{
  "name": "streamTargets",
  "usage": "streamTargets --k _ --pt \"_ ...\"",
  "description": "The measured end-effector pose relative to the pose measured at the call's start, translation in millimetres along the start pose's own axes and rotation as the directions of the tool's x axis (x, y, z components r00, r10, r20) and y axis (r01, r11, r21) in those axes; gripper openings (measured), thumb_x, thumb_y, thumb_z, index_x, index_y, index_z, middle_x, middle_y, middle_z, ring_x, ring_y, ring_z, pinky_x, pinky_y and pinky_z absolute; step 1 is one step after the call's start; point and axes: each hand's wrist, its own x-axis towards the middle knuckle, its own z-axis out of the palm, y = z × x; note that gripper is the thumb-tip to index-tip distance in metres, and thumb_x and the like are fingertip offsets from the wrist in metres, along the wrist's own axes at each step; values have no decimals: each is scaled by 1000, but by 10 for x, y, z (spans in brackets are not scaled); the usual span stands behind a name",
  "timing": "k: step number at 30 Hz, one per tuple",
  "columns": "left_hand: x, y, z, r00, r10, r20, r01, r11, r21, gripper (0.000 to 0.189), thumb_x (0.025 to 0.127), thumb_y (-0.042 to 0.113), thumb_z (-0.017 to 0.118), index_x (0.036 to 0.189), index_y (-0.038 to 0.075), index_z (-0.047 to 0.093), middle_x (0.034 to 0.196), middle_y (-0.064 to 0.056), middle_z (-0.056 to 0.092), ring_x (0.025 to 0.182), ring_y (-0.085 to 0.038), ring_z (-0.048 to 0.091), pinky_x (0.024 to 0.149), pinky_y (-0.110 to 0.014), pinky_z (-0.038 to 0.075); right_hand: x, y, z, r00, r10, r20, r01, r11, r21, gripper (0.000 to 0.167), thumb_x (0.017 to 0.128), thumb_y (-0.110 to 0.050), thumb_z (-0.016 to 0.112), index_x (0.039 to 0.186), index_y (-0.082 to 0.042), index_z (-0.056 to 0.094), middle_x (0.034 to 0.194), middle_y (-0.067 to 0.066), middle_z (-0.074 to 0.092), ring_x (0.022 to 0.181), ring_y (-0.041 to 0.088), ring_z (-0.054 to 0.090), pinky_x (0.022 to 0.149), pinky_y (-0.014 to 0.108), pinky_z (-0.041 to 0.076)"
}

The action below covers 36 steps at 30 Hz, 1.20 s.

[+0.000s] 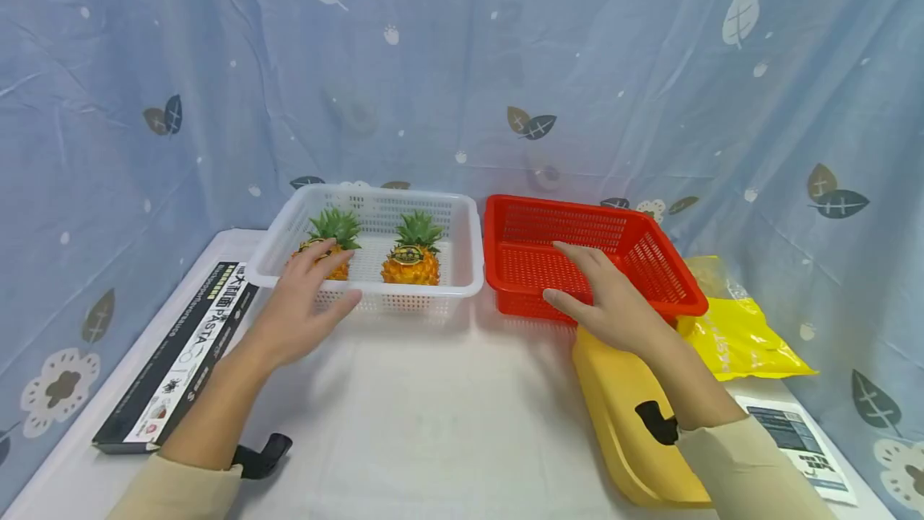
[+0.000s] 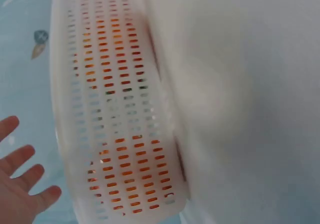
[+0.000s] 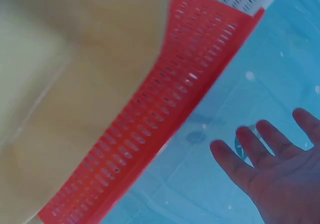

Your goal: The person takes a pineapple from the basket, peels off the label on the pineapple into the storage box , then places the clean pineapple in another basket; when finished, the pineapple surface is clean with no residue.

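Observation:
A white plastic basket stands at the back left with two small pineapples inside, one on its right side and one on its left. My left hand hovers over the near left rim, fingers spread, partly covering the left pineapple. Beside the white basket is a red basket with a slotted floor. Over its near side my right hand reaches with fingers extended and nothing in them. The left wrist view shows orange fruit through the slots of the white wall.
A yellow container lies under my right forearm, before the red basket. To its right are a bright yellow packet and a white-and-dark package. A long black pasta box lies along the left edge. A patterned blue curtain hangs behind.

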Motion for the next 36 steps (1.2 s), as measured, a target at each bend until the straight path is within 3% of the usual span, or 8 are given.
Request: streamTargets --k 7,16,20,25,29,32,36 --pt "-10 -11 -144 988 -55 -145 30 985 -169 49 103 33 63 146 12 57 161 -14 42 150 -44 34 114 -76 28 170 -60 -76 998 57 29 -59 997 56 77 99 -52 63 162 -19 33 163 11 39 148 37 38 112 69 40" --pt "-64 -185 -340 966 -116 -232 54 965 -255 42 105 25 60 144 9 59 154 -16 50 145 -42 41 116 -69 33 450 -182 17 997 57 54 -65 985 161 71 99 -51 63 160 -24 37 163 4 41 145 34 43 110 66 44" --pt "-99 -255 -390 958 -159 -239 89 956 -279 42 106 25 58 146 11 59 154 -14 50 145 -39 40 117 -66 34 558 -255 34 997 38 63 -48 985 165 72 98 -54 63 159 -24 39 162 3 42 144 32 45 112 64 44" --pt "-137 -353 -467 943 -258 -209 192 938 -290 46 108 31 56 150 15 54 157 -13 45 141 -41 45 116 -59 41 678 -332 62 996 22 82 -37 981 189 71 97 -54 64 157 -24 42 159 3 46 143 29 47 113 62 44" --pt "-164 -449 -504 930 -315 -189 255 924 -286 49 108 36 54 153 17 52 158 -13 43 139 -40 49 106 -24 52 762 -371 83 993 20 114 -45 975 219 70 96 -54 66 156 -26 44 155 4 50 141 30 48 111 60 46" --pt "-171 -514 -487 921 -342 -189 270 906 -325 50 108 36 54 152 14 52 159 -14 43 145 -34 43 95 -7 47 814 -396 91 990 26 140 -57 972 226 70 96 -53 67 155 -25 45 152 3 52 140 31 50 110 59 48" --pt "-177 -576 -433 898 -396 -192 308 876 -371 51 107 37 55 152 12 52 161 -15 42 152 -34 35 113 -27 46 896 -457 82 983 15 181 -53 977 208 66 95 -52 68 153 -26 48 149 2 55 135 28 55 107 56 52"
